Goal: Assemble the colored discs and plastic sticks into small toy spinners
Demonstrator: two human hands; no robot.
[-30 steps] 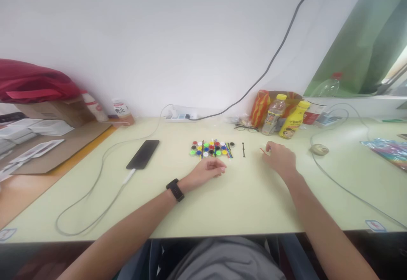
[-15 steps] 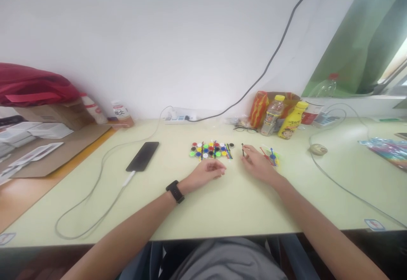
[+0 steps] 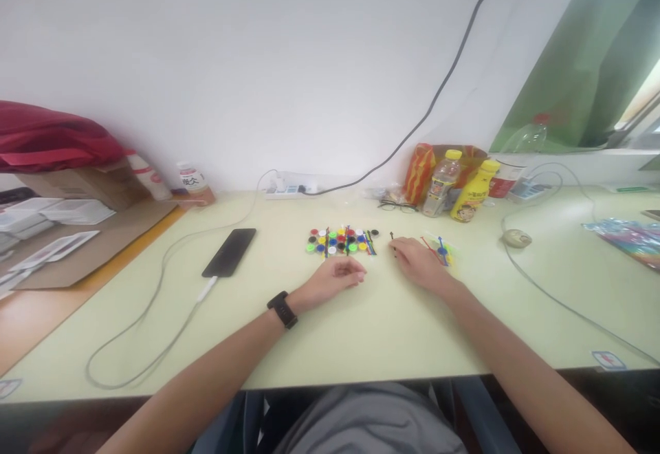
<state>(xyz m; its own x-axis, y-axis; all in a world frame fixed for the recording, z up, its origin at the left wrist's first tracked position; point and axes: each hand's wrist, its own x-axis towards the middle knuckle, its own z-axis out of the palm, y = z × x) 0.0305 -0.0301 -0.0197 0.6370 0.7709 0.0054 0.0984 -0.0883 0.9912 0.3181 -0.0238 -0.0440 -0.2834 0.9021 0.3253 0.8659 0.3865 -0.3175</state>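
Note:
A small grid of coloured round caps [image 3: 340,241] with thin sticks laid across it lies mid-desk. My left hand [image 3: 335,276] rests just below it, fingers curled loosely, a black watch on the wrist. My right hand [image 3: 417,261] lies to the right of the grid, fingertips at a short black stick [image 3: 392,239]; the fingers hide whether they pinch it. A few loose coloured sticks [image 3: 439,250] lie right behind that hand.
A black phone [image 3: 229,252] on a white cable lies to the left. Bottles and snack packs [image 3: 454,182] stand at the back right by a power strip [image 3: 289,189]. A small round object [image 3: 516,237] and cable are to the right; boxes are at far left.
My right hand slid left from the loose coloured sticks to the black stick, uncovering those sticks. My left hand stayed put.

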